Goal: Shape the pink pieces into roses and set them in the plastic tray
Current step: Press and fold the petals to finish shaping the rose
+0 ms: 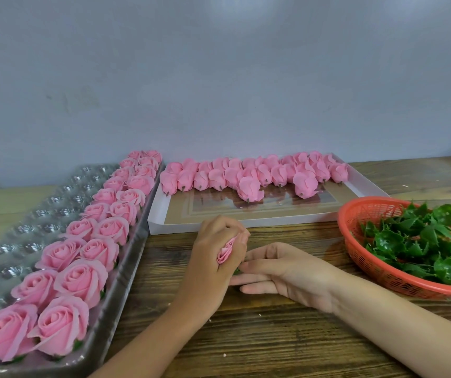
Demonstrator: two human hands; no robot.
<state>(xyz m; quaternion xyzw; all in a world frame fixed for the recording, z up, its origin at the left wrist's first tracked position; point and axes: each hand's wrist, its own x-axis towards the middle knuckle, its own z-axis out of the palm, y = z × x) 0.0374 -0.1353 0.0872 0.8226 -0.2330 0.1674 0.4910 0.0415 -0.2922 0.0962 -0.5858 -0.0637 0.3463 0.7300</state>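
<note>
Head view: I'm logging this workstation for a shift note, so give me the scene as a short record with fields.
left hand: grips a pink piece
right hand: fingers straight, tips beside the left hand
plastic tray: two rows of finished roses along its right side, other cavities bare
white box: unshaped pieces along the far edge
red basket: green leaves

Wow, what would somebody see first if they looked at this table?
Probably the two long rows of finished pink roses filling the right side of the plastic tray on the left. Next, the heap of unshaped pink pieces in the white box at the back, and the red basket of green leaves on the right. In the middle, the left hand grips one pink piece, with the right hand beside it.
</note>
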